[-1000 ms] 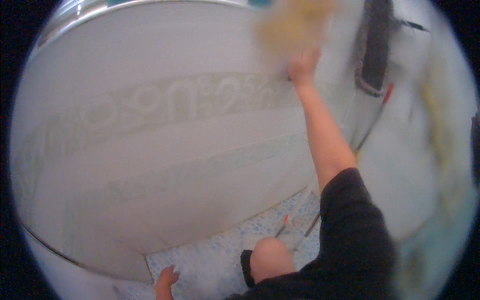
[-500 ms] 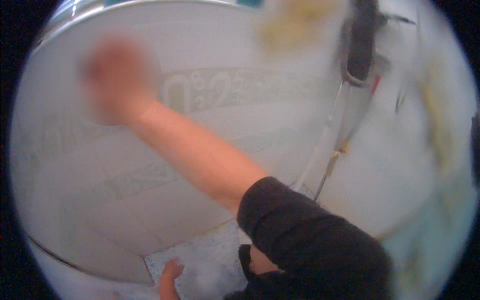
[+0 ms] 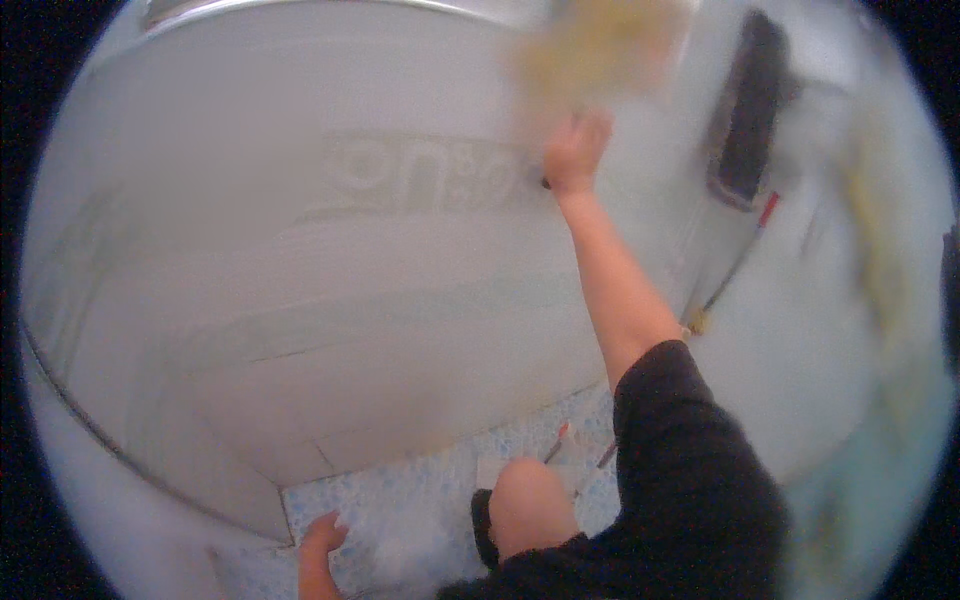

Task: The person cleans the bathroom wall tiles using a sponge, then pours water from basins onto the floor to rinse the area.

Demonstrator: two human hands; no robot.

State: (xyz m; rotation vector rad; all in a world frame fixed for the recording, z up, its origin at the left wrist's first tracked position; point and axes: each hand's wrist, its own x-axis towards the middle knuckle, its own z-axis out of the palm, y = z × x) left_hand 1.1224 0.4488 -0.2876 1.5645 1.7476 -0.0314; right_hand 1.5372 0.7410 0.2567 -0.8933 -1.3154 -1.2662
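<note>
A broad pale tiled wall (image 3: 450, 265) with a grey-green patterned band (image 3: 405, 178) fills most of the view, its open stretch lying left of the raised arm; a shiny metal rim (image 3: 330, 8) bounds it at the top, a blue-and-white mottled floor (image 3: 410, 500) below. The black fabric sleeve (image 3: 690, 460) covers part of that floor, and a blurred yellow patch (image 3: 590, 50) hides the wall just above the right hand (image 3: 577, 150). To the right stand a long dark-grey pad (image 3: 752, 110) and a thin red-ended handle (image 3: 768, 211), near the forearm; a bare knee (image 3: 532, 505) takes up floor room. The right hand is at the band, fingers curled; a small dark thing (image 3: 547, 183) peeks out beside it, but whether they clamp it I cannot tell. The left hand (image 3: 324, 533), fingers loosely parted, hangs over the floor, well apart from the band.
</note>
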